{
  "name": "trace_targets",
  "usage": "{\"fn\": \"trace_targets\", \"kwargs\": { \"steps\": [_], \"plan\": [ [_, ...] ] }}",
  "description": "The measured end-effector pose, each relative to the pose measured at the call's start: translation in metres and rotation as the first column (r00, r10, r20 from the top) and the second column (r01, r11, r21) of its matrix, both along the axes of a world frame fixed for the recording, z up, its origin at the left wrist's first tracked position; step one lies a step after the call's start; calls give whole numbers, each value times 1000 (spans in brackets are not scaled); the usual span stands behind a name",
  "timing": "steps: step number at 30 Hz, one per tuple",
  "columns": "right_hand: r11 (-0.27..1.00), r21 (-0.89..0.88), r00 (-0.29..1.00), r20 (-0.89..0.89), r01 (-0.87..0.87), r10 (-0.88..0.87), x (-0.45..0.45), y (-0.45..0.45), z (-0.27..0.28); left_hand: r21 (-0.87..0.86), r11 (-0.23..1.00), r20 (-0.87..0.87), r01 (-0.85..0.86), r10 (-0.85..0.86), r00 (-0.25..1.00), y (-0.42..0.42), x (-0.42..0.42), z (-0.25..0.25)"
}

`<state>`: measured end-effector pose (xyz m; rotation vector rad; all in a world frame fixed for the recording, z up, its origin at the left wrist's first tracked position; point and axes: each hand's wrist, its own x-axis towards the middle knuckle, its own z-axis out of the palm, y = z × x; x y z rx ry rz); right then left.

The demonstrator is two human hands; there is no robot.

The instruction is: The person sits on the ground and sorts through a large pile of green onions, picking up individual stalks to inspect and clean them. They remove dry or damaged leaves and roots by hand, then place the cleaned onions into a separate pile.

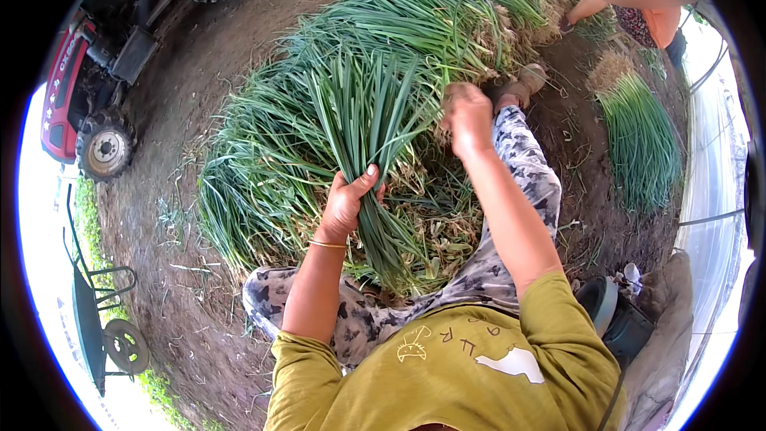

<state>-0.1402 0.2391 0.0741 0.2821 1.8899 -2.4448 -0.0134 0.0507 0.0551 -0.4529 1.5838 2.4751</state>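
Note:
My left hand [350, 200] is wrapped around the middle of a bunch of flat green garlic chives [362, 120], thumb across the front. The leaves fan out above the fist, and more strands hang below it. My right hand [465, 117] is beside the upper right of the bunch, close to some leaf tips. Its fingers are curled and blurred, so whether they pinch a leaf cannot be told. Behind both hands lies a big heap of chives [269, 114] with pale root ends. Dry stripped leaves [452, 233] litter the ground between my legs.
A separate chive bundle [640, 137] lies at right. A co-worker's arm [586, 7] reaches toward the heap at upper right. A red tractor [66, 84] and a green wheelbarrow [87, 326] stand at left. A dark bucket [625, 329] is near my right elbow, beside plastic sheeting [712, 185].

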Motion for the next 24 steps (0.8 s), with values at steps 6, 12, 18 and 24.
{"fn": "trace_targets", "kwargs": {
  "steps": [6,12,18,24],
  "plan": [
    [722,690,646,-578,59,499,33,6,38,-57,995,46,-87,90,995,-3,-2,-2],
    [513,839,651,-493,181,577,32,-6,1,-139,989,18,-44,47,999,-2,-5,1],
    [491,603,721,217,-629,658,52,-10,11,-139,965,5,-221,224,975,-4,-2,-10],
    [821,138,828,-12,-553,560,117,-76,-93,-251,934,-187,-256,213,959,26,-7,-18]
  ]
}}
